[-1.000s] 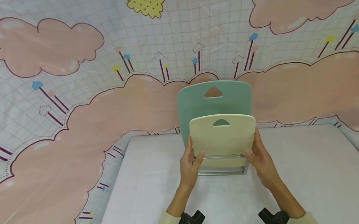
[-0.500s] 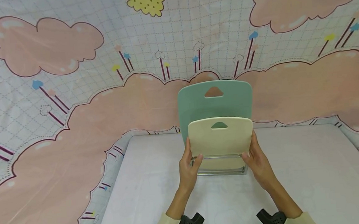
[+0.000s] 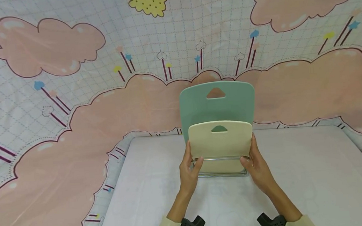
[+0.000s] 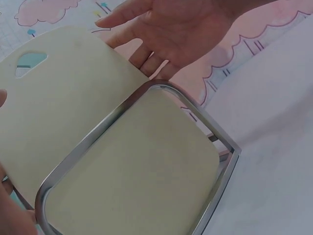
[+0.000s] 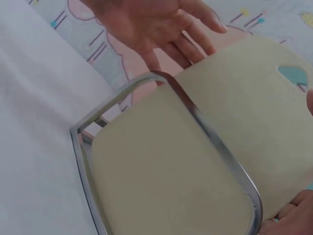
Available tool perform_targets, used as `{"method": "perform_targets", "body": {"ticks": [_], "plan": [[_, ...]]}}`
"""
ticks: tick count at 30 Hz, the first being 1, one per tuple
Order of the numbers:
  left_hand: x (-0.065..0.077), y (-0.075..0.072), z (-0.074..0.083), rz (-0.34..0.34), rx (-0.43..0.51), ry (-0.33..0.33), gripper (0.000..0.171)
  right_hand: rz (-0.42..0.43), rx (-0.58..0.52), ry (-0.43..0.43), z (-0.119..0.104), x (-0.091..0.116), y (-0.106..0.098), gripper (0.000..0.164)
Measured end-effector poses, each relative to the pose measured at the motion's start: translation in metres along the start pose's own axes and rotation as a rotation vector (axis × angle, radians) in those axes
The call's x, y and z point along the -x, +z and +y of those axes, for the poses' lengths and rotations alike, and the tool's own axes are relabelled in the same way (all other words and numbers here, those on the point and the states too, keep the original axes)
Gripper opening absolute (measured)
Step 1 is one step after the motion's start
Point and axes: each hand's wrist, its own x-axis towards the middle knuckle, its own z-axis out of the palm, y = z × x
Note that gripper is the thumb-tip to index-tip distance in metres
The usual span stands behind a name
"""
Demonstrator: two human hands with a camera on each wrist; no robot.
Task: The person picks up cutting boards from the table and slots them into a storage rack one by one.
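A cream cutting board [image 3: 221,141] stands in the front slot of a silver metal rack [image 3: 223,175], leaning back a little. Behind it, a larger green cutting board [image 3: 216,107] rises from the same rack. My left hand [image 3: 188,177] touches the cream board's left side and my right hand [image 3: 257,165] its right side. The right hand [image 4: 186,32], across the board in the left wrist view, has its fingers at the side edge. From the right wrist view, the left hand [image 5: 146,27] shows fairly straight fingers there too.
The rack rests on a white tabletop [image 3: 148,192]. Beyond it hangs a cloth printed with pink clouds [image 3: 50,48]. A black camera [image 3: 192,225] sits on the left wrist and another black camera [image 3: 271,222] on the right.
The cream board has dropped lower and slid left in the rack, its bottom now near the rack's base. Both hands have followed slightly left; the green board stays put.
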Motion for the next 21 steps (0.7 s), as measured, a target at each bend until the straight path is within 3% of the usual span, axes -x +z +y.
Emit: {"method": "perform_targets", "body": {"ticks": [10,21], "plan": [[-0.002,0.005,-0.009,0.005,-0.012,0.048,0.066,0.024,0.111,-0.013,0.010,-0.004,-0.004,0.087],[-0.005,0.006,-0.011,-0.003,-0.090,0.053,0.066,0.002,0.111,0.002,0.012,-0.011,-0.010,0.085]]}}
